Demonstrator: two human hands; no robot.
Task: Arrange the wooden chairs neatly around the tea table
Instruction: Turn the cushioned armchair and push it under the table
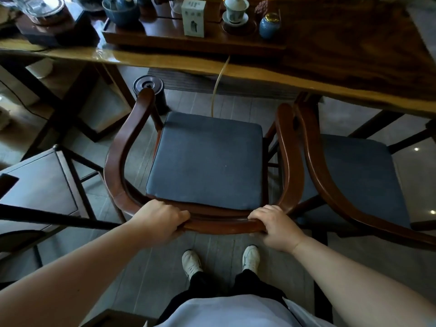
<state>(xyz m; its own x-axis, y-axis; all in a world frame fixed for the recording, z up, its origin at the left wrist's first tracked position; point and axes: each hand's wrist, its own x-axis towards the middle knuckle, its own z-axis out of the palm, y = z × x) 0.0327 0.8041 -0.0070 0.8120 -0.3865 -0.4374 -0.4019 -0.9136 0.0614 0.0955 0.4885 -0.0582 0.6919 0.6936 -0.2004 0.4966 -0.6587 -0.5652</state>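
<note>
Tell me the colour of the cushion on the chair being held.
Dark blue-grey cushion, plain with no pattern; head view.

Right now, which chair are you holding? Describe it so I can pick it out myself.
Find the long wooden tea table across the top of the view. Two round-backed chairs with dark blue cushions face its near edge, their arms almost touching. Mine is the left chair: both hands, left and right, grip its curved back rail, while the right chair is untouched and partly out of frame.
</note>
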